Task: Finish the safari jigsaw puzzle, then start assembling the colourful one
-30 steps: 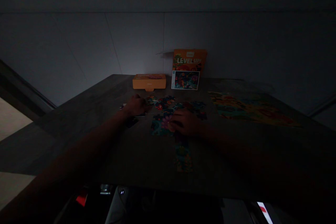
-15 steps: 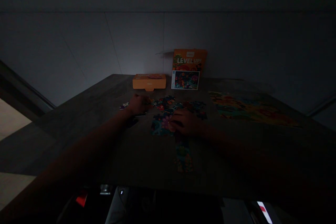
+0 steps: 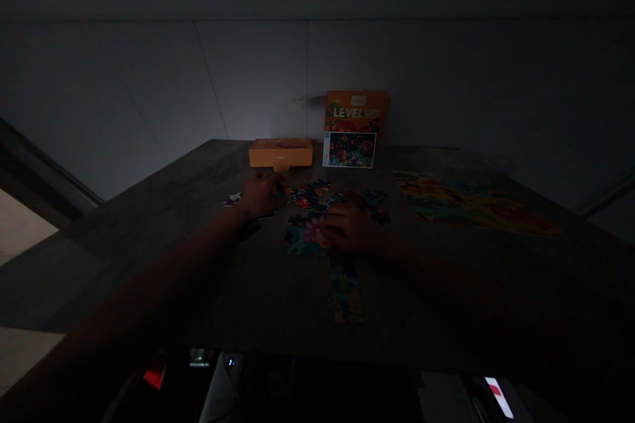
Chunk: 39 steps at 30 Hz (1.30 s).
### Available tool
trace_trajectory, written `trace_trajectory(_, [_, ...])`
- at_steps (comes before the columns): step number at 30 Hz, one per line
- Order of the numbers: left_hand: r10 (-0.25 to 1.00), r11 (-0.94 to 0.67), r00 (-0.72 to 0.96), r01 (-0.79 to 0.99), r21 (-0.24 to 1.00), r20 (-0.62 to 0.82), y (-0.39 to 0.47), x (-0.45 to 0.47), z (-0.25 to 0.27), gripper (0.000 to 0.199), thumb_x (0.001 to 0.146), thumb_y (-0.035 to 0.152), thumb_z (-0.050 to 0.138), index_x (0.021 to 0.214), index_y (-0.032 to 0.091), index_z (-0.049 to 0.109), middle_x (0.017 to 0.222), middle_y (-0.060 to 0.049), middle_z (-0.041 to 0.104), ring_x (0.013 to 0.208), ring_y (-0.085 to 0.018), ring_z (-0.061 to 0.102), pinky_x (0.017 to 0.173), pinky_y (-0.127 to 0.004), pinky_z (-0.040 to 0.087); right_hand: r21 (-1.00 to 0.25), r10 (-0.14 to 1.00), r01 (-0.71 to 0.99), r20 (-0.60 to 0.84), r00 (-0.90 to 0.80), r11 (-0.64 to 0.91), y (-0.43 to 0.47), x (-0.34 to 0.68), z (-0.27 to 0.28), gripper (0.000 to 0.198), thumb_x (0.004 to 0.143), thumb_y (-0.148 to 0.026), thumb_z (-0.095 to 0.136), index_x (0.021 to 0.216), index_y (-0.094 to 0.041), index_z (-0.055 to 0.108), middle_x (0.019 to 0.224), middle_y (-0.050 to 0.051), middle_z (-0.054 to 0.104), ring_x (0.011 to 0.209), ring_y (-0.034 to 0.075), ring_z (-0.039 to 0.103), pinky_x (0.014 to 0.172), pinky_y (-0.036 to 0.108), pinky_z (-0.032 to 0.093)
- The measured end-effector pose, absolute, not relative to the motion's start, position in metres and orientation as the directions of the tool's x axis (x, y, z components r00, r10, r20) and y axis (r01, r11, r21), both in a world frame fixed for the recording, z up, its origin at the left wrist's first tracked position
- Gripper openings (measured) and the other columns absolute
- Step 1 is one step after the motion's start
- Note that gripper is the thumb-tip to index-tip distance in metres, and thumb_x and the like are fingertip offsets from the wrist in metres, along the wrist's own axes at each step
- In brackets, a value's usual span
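The scene is very dark. My left hand (image 3: pixel 258 194) is over loose jigsaw puzzle pieces (image 3: pixel 232 199) on the left, its fingers bent but apart, with nothing visible between them. Curled fingers of my right hand (image 3: pixel 350 229) press together at the edge of a joined puzzle section (image 3: pixel 298 238) with a pink flower; what they pinch is hidden. Behind the hands lie more colourful puzzle pieces (image 3: pixel 308 193) and another cluster of pieces (image 3: pixel 364 198). A narrow joined puzzle strip (image 3: pixel 346 294) extends toward me below my right hand.
On the grey table (image 3: pixel 149 225), an orange box (image 3: pixel 280 156) lies at the back. Beside it an upright orange "LEVEL UP!" box (image 3: pixel 357 111) has a picture card (image 3: pixel 349 149) leaning on its front. A large puzzle sheet (image 3: pixel 471 205) lies at the right. Behind is a pale wall (image 3: pixel 258 79).
My left hand's fingers have lifted and spread slightly toward the orange box. My right hand stays nearly in place. The whole view has shifted a little.
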<state>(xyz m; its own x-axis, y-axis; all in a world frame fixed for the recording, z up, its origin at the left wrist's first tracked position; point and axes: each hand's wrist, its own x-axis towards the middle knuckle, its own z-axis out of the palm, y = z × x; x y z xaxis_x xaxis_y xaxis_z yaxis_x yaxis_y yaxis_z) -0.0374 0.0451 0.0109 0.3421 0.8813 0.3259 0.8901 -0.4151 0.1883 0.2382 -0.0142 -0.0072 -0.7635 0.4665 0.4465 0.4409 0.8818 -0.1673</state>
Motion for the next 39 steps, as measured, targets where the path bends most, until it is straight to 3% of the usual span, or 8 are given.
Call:
trace_trajectory(3, [0.862, -0.441, 0.35, 0.874, 0.204, 0.367, 0.043, -0.037, 0.011, 0.048, 0.071, 0.03, 0.065, 0.117, 0.017, 0.057, 0.105, -0.007, 0.067, 0.103, -0.029, 0.054, 0.098, -0.043, 0.036, -0.175, 0.478, 0.45, 0.445, -0.757, 0.875, -0.014, 0.238, -0.007, 0.021, 0.091, -0.025, 0.053, 0.097, -0.014, 0.07, 0.09, 0.01, 0.066, 0.085, 0.02, 0.06, 0.078, 0.033, 0.045])
trace_trajectory(8, [0.718, -0.638, 0.492, 0.748, 0.183, 0.492, 0.029, -0.029, 0.019, 0.039, 0.072, 0.025, 0.065, 0.108, 0.016, 0.057, 0.106, -0.008, 0.062, 0.106, -0.027, 0.05, 0.099, -0.042, 0.037, -0.208, 0.546, 0.524, 0.528, -0.65, 0.826, -0.015, 0.237, -0.007, 0.026, 0.091, -0.031, 0.054, 0.104, -0.013, 0.067, 0.092, 0.011, 0.066, 0.086, 0.022, 0.061, 0.078, 0.036, 0.046])
trace_trajectory(12, [0.618, -0.744, 0.6, 0.655, 0.132, 0.508, 0.015, -0.017, 0.026, 0.052, 0.075, 0.028, 0.067, 0.123, 0.016, 0.052, 0.113, -0.01, 0.057, 0.108, -0.028, 0.045, 0.095, -0.042, 0.039, -0.243, 0.589, 0.569, 0.579, -0.564, 0.785, -0.014, 0.238, -0.007, 0.05, 0.09, -0.041, 0.057, 0.132, -0.015, 0.052, 0.102, 0.012, 0.066, 0.095, 0.026, 0.06, 0.087, 0.041, 0.046])
trace_trajectory(15, [0.548, -0.803, 0.663, 0.587, 0.099, 0.51, 0.007, -0.01, 0.026, 0.062, 0.077, 0.033, 0.069, 0.133, 0.016, 0.047, 0.116, -0.011, 0.054, 0.108, -0.028, 0.045, 0.096, -0.042, 0.039, -0.241, 0.59, 0.572, 0.575, -0.567, 0.784, -0.012, 0.239, -0.009, 0.066, 0.087, -0.049, 0.059, 0.141, -0.015, 0.042, 0.111, 0.014, 0.064, 0.102, 0.028, 0.059, 0.091, 0.044, 0.045])
trace_trajectory(19, [0.506, -0.839, 0.697, 0.534, 0.102, 0.508, 0.0, -0.002, 0.021, 0.068, 0.079, 0.032, 0.069, 0.14, 0.017, 0.042, 0.117, -0.011, 0.053, 0.109, -0.028, 0.046, 0.097, -0.043, 0.04, -0.2, 0.559, 0.563, 0.585, -0.588, 0.802, -0.01, 0.238, -0.01, 0.068, 0.085, -0.054, 0.061, 0.138, -0.016, 0.045, 0.125, 0.016, 0.059, 0.112, 0.03, 0.055, 0.095, 0.045, 0.043])
trace_trajectory(25, [0.492, -0.853, 0.71, 0.51, 0.115, 0.504, -0.005, 0.003, 0.019, 0.071, 0.081, 0.033, 0.068, 0.144, 0.02, 0.039, 0.119, -0.011, 0.055, 0.11, -0.028, 0.047, 0.095, -0.044, 0.043, -0.157, 0.516, 0.547, 0.611, -0.601, 0.822, -0.011, 0.237, -0.008, 0.057, 0.085, -0.056, 0.06, 0.126, -0.017, 0.056, 0.113, 0.014, 0.061, 0.107, 0.029, 0.056, 0.091, 0.043, 0.045])
trace_trajectory(32, [0.485, -0.857, 0.73, 0.506, 0.096, 0.481, -0.005, 0.002, 0.026, 0.053, 0.076, 0.044, 0.072, 0.121, 0.016, 0.062, 0.108, -0.011, 0.061, 0.102, -0.027, 0.054, 0.09, -0.04, 0.044, -0.111, 0.491, 0.546, 0.611, -0.622, 0.83, -0.016, 0.236, -0.005, 0.052, 0.084, -0.054, 0.062, 0.118, -0.015, 0.061, 0.101, 0.012, 0.061, 0.096, 0.026, 0.058, 0.084, 0.04, 0.045])
trace_trajectory(39, [0.595, -0.802, 0.68, 0.468, 0.373, 0.427, -0.006, 0.005, 0.03, 0.021, 0.087, 0.035, 0.059, 0.093, 0.018, 0.069, 0.081, -0.003, 0.068, 0.082, -0.018, 0.061, 0.083, -0.033, 0.046, -0.052, 0.44, 0.519, 0.607, -0.662, 0.853, -0.018, 0.236, -0.005, 0.049, 0.08, -0.057, 0.065, 0.107, -0.016, 0.064, 0.098, 0.011, 0.062, 0.091, 0.025, 0.058, 0.084, 0.039, 0.044])
